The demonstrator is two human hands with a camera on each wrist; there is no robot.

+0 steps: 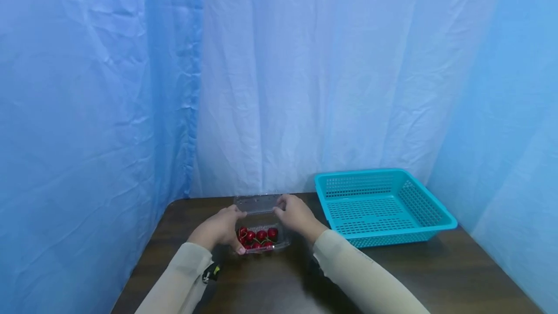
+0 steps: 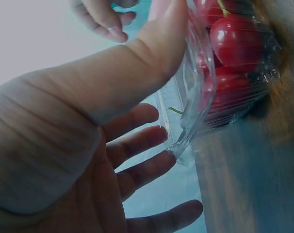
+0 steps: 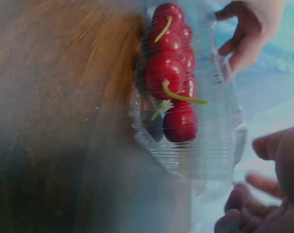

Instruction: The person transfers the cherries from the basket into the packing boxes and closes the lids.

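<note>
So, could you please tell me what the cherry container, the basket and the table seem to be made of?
Cherry container: thin clear plastic, glossy; the cherries show through its ribbed, glinting wall.
Basket: teal moulded plastic, by its uniform colour and perforated grid walls.
Table: dark brown wood or wood-look laminate; streaky grain shows, but which cannot be told.

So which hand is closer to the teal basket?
Right. The right hand is at the clear cherry box's raised lid, just left of the teal basket; the left hand grips the box's far side.

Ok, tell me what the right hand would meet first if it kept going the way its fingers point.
Probably the raised clear lid of the cherry box: the right hand reaches left toward the lid's edge, though contact is unclear.
</note>
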